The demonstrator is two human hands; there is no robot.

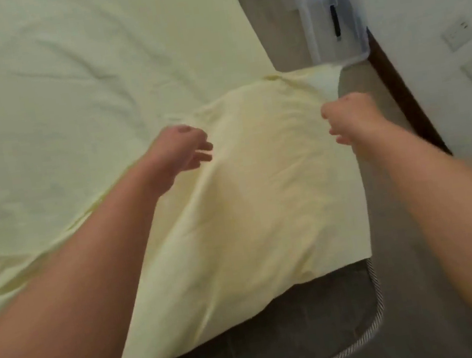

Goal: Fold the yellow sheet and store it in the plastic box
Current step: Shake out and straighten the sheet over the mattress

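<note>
Clearly the fold is only starting: the yellow sheet (78, 79) lies spread over the bed (280, 333), one corner part already turned back toward the middle. The left hand (182, 151) hovers with fingers loosely open, holding nothing; the right hand (348, 120) looks curled at the sheet's edge, though blur hides whether its grip has cloth. Best to pinch both corners firmly, match edges, then smooth. The plastic box (330, 14) waits on the floor beyond.

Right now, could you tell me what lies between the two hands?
Only the yellow sheet, a raised fold of it, spans the gap between the left hand and the right hand in the head view.
</note>
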